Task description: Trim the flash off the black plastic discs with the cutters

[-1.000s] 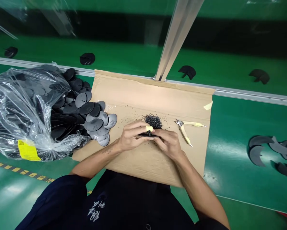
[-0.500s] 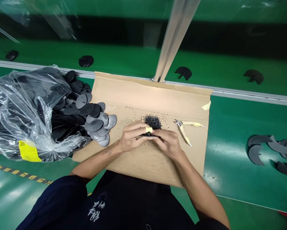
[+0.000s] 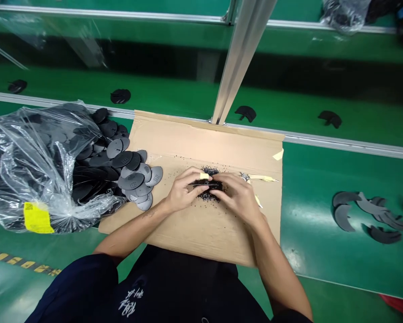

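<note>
A thin black oval disc [image 3: 204, 184] is held nearly edge-on above the cardboard. My left hand [image 3: 184, 190] pinches it between thumb and fingers, with a yellow wrap on one finger. At the disc's right end, my right hand [image 3: 240, 195] has its thumb and fingers parted around it; whether the fingertips touch is unclear. Under and behind both hands lies a heap of tiny black bits [image 3: 212, 196]. Side cutters with pale yellow handles [image 3: 260, 178] rest just past my right hand, which partly covers them.
A cardboard sheet [image 3: 194, 235] covers the green bench [image 3: 309, 179]. On the left, loose black discs [image 3: 133, 181] spill from a clear plastic bag [image 3: 43, 143]. Curved black pieces [image 3: 344, 218] lie to the right. An upright metal post [image 3: 230, 72] stands behind, with black pieces [image 3: 246, 113] beyond the rail.
My right thumb and fingers have spread apart at the disc, which now shows as a thin edge. The left hand keeps its pinch. The view has shifted slightly, revealing more at the top.
</note>
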Demonstrator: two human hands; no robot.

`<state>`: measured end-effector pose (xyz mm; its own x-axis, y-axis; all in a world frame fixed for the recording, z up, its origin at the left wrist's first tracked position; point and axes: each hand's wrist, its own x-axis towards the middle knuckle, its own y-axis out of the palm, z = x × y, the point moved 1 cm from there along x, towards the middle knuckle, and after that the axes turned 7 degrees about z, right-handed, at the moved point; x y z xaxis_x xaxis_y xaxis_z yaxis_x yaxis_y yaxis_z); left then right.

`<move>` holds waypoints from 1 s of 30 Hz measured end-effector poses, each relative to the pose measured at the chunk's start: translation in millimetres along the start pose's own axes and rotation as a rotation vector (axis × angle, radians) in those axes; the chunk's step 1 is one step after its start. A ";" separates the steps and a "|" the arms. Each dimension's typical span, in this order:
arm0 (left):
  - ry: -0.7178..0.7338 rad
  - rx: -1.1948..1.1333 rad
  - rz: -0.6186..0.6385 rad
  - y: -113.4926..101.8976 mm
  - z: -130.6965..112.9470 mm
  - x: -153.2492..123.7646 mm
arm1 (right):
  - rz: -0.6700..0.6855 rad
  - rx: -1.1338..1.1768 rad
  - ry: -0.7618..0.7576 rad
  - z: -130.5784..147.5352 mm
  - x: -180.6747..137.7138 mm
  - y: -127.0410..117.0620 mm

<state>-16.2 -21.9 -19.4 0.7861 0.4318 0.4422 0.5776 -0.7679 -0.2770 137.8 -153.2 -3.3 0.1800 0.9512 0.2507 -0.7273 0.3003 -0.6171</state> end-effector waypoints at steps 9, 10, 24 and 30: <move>0.043 -0.002 -0.058 0.6 5.0 2.2 | -0.072 -0.566 0.325 -48.2 -54.4 -43.5; 0.027 -0.007 -0.058 1.2 5.1 2.0 | -0.085 -0.555 0.331 -47.9 -54.3 -42.9; -0.032 -0.083 -0.011 -2.9 6.5 4.0 | -0.023 0.120 0.030 -2.9 -3.0 -4.6; -0.033 -0.102 0.015 -2.9 6.6 4.2 | -0.023 0.061 -0.095 -9.6 -11.7 -6.0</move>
<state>-13.1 -14.7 -22.3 0.8021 0.4341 0.4102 0.5418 -0.8177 -0.1942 146.5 -165.5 -9.6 0.1356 0.9320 0.3361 -0.7629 0.3146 -0.5648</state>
